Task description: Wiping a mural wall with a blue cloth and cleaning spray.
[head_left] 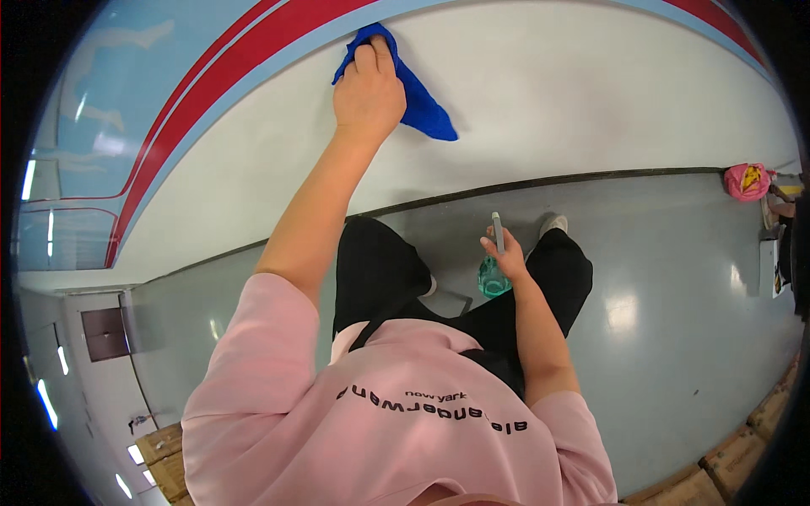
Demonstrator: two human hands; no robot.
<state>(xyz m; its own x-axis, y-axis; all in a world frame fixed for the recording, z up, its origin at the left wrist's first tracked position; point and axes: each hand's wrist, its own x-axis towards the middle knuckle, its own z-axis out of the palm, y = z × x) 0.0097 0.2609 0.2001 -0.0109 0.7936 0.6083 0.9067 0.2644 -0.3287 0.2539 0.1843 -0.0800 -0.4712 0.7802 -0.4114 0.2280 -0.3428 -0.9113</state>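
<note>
My left hand (369,97) reaches up and ahead, its fingers closed on a blue cloth (426,110). It presses the cloth against the white lower part of the wall (548,84), just below a light blue band. One corner of the cloth trails down to the right. Lower down, between my knees, my right hand (510,260) is wrapped round the neck of a see-through green spray bottle (493,280). The bottle's pale grey spray head (498,229) points up toward the wall, well apart from it.
Red stripes (245,63) and glossy blue cover the upper wall. A dark strip runs where it meets the grey floor (658,253). A pink bag (746,182) with yellow inside lies at the right, near another person's arm (785,208). Cardboard boxes (734,460) line the lower right; more boxes (164,455) stand lower left.
</note>
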